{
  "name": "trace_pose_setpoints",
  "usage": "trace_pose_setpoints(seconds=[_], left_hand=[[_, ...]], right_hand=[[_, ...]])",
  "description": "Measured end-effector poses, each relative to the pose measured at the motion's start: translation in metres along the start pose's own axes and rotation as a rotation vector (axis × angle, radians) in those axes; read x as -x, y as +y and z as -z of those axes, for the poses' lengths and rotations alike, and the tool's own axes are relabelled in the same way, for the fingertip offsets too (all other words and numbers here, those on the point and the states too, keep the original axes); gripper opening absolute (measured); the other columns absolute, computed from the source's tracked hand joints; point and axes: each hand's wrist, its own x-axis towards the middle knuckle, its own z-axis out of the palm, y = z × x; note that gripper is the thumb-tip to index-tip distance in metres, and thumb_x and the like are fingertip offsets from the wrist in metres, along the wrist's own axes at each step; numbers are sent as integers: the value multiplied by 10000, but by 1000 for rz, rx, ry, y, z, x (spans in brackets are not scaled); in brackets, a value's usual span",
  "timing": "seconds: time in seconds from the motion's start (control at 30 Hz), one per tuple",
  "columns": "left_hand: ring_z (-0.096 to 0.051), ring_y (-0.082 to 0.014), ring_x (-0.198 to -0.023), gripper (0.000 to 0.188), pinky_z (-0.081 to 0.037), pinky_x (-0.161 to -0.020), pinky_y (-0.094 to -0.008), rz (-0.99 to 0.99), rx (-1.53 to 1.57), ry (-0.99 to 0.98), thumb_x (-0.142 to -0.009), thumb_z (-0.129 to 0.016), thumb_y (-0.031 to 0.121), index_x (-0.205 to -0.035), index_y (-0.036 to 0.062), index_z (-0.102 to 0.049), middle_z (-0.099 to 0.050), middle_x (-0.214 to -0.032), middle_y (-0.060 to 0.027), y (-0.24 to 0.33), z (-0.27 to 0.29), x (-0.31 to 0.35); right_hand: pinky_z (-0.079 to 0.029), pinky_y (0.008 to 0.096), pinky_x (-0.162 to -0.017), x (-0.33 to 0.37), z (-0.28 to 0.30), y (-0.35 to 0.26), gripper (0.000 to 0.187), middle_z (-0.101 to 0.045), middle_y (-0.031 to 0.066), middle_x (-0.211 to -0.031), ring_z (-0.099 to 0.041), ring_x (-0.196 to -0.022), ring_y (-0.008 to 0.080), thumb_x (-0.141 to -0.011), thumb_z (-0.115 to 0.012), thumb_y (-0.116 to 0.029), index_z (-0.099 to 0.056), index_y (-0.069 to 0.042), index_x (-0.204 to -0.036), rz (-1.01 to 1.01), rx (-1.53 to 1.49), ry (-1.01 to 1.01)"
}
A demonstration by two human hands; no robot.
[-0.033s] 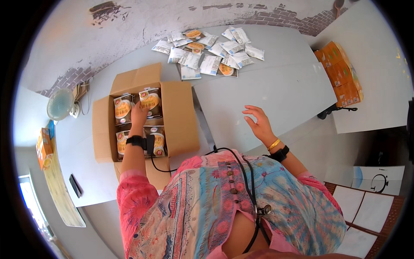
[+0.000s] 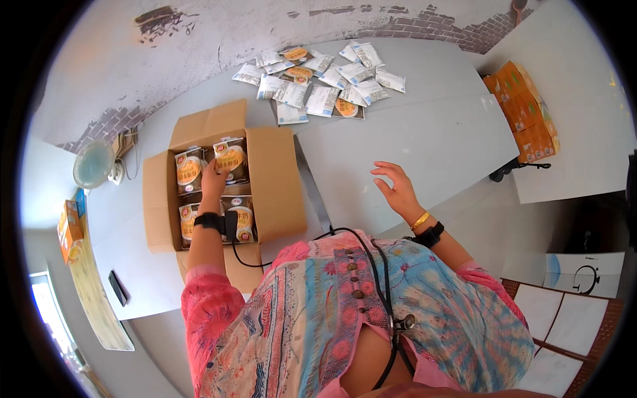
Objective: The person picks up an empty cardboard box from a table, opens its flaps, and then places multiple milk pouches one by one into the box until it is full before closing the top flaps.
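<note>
An open cardboard carton stands on the left of the table, its flaps folded outward. Brown packets with a yellow-orange round picture fill it in two rows. My left hand reaches inside and grips the left edge of the far-right packet; some of its fingers are hidden. Beside it lies the far-left packet. Nearer to me are the near-left packet, partly covered by my wrist, and the near-right packet. Over the table's front edge, my right hand is held open with bent, parted fingers and nothing in them.
Loose packets, mostly silver-white side up, are strewn at the back of the grey table. Orange boxes stand at the right. A round pale fan-like device and a dark phone are at the left. A black cable trails from my left wrist.
</note>
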Motion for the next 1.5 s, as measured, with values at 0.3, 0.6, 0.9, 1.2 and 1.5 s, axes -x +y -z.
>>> trace_pose_setpoints(seconds=[0.3,0.6,0.9,1.2,1.5], left_hand=[[-531,-272,-1063,525,-414,-890,-338,73,163,36,-741,-663,142,-1200,-34,-480,-548,-1149,-185,4,14,52],[-521,-201,-1079,398,-415,-909,-305,219,548,93,-842,-582,106,-1191,-50,-471,-536,-1180,-156,43,22,133],[-552,-141,-946,298,-436,-821,-252,407,627,133,-871,-542,73,-1145,-37,-505,-583,-1056,-89,142,21,210],[-551,-126,-942,264,-427,-820,-248,480,663,160,-880,-534,76,-1120,-32,-514,-597,-1037,-72,167,22,234],[-553,-154,-965,303,-424,-862,-270,490,546,90,-863,-550,54,-1151,-24,-501,-591,-1048,-103,173,9,238]], right_hand=[[-386,366,-914,-42,-7,57,187,-558,92,-1117,-483,-1063,280,-801,-574,-97,-594,-85,-986,57,-79,-52],[-377,376,-930,-126,-10,145,294,-536,125,-1123,-460,-1079,311,-767,-588,-94,-549,-87,-1059,48,30,-67],[-357,423,-966,-215,-20,226,528,-426,173,-1274,-368,-1215,337,-719,-591,-71,-437,-88,-1224,36,444,55],[-247,506,-1014,-252,-36,252,648,-300,115,-1392,-244,-1313,276,-759,-544,-32,-310,-164,-1349,65,617,46],[-292,466,-974,-257,-15,272,670,-329,73,-1378,-304,-1272,234,-750,-600,-112,-311,-185,-1350,337,669,-11]])
